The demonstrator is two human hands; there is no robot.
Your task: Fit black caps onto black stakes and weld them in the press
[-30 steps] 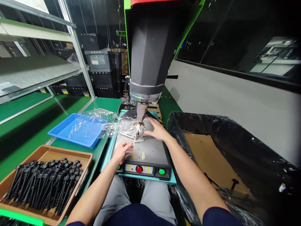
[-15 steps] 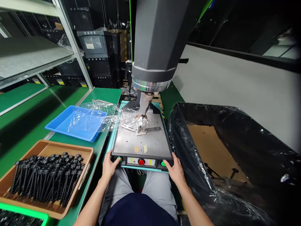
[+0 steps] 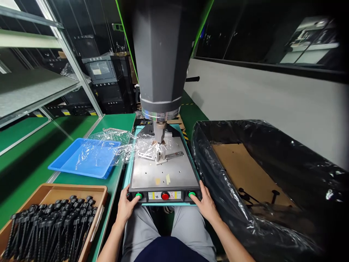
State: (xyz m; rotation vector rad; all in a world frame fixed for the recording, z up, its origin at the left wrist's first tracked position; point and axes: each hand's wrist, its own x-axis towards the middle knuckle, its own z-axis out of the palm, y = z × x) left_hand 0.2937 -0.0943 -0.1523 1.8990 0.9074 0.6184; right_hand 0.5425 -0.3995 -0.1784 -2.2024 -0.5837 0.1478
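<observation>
My left hand (image 3: 126, 206) rests at the left front corner of the machine base (image 3: 152, 180), its thumb on the left green button (image 3: 139, 195). At the opposite corner my right hand (image 3: 206, 204) has its thumb on the right green button (image 3: 191, 194). Both hands hold no loose object, and their fingers are apart. A red button (image 3: 165, 196) sits between the green ones. Above the metal plate, the grey machine head (image 3: 160, 65) ends in a metal tool (image 3: 159, 131) over a small fixture (image 3: 160, 154). Clear plastic film partly covers that area.
Left of the machine are a blue tray (image 3: 81, 158) under clear film and a brown tray (image 3: 73, 187) of black bolt-like parts (image 3: 51, 223). A black-lined bin (image 3: 218, 163) with cardboard and a few black parts stands on the right. Shelving (image 3: 76, 69) rises at the left.
The camera view has shifted and tilted upward. Both thumbs remain on the green buttons, and the metal tool appears lower, closer to the fixture.
</observation>
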